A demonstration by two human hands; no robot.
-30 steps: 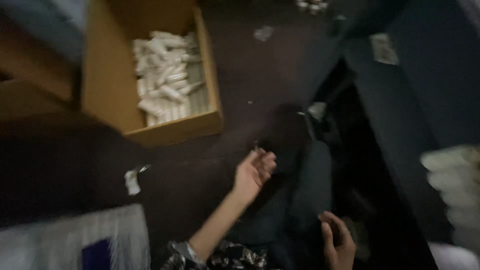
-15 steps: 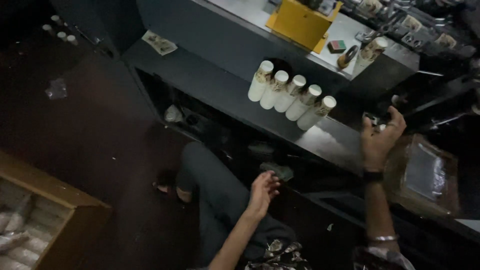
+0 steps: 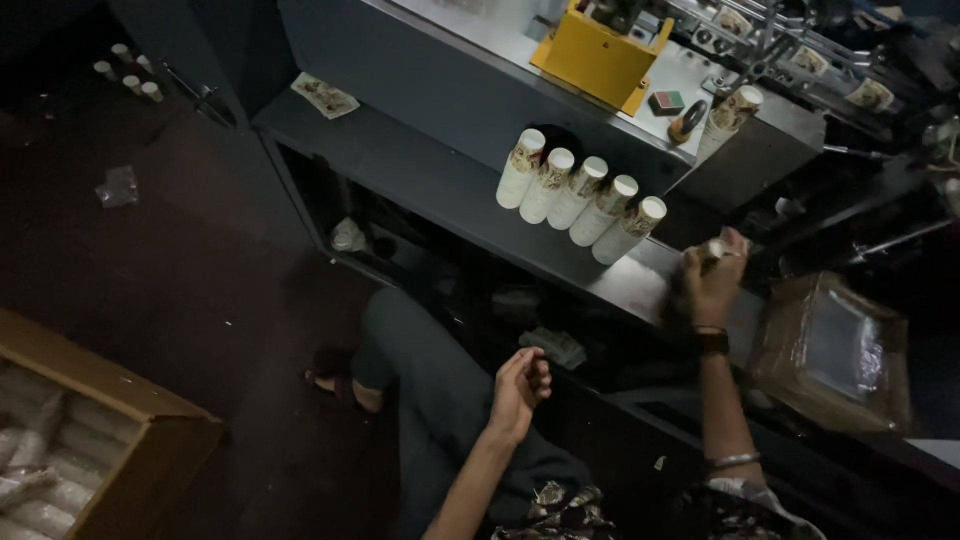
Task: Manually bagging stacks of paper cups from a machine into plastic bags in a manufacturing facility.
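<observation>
**Right hand up at the shelf, left hand idle over the knee**

The person sits low beside a dark machine, one leg [image 3: 420,370] stretched toward the floor on the left. The right hand [image 3: 712,285] is up at the edge of the grey shelf [image 3: 420,170], fingers curled around something small and pale at the fingertips; it's too blurred to say what it is. A dark watch [image 3: 712,342] sits on that wrist and a thin bangle [image 3: 733,461] lower down the forearm.

The left hand [image 3: 520,385] hangs in the air over the lap, fingers loosely bent, thumb side up, holding nothing and touching nothing.

Just left of the right hand, five stacks of paper cups [image 3: 580,195] lie side by side on the shelf, tilted, white rims pointing up and away. They're close to the hand but apart from it. One more cup stack [image 3: 730,115] stands farther back on the machine top, near a yellow box [image 3: 598,55] and a small green-and-red block [image 3: 667,101].

To the right of the hand, a brown carton [image 3: 835,350] lined with clear plastic sits on the lower ledge. Near left, a wooden crate [image 3: 130,440] holds wrapped white rolls. A few small cups [image 3: 128,72] stand far left on the dark floor, with a scrap of plastic [image 3: 118,185] close by.
</observation>
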